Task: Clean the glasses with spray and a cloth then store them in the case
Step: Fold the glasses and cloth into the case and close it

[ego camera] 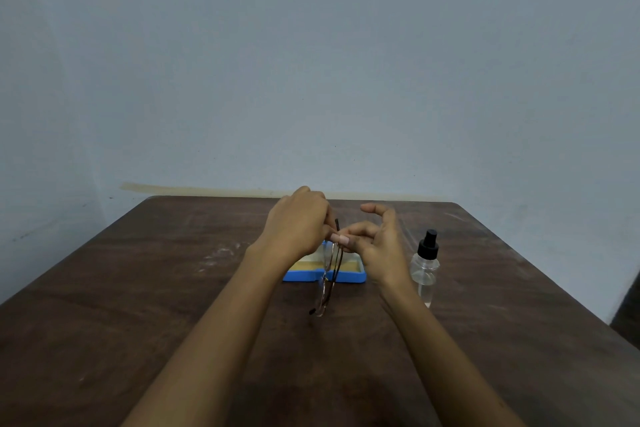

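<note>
Well clear of table [138,288] edges — left hand [298,225], right hand [379,248] pinch glasses [327,276].

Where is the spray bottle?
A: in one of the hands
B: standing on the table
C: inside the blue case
B: the spray bottle stands upright on the table, beside the right hand and untouched, while the left hand holds the glasses.

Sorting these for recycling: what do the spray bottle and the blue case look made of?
Spray bottle: clear, glossy, probably plastic, since the table shows through; its nozzle looks like matte black plastic. Glasses case: blue, smooth, likely hard plastic, with a pale yellow lining, perhaps fabric.
</note>
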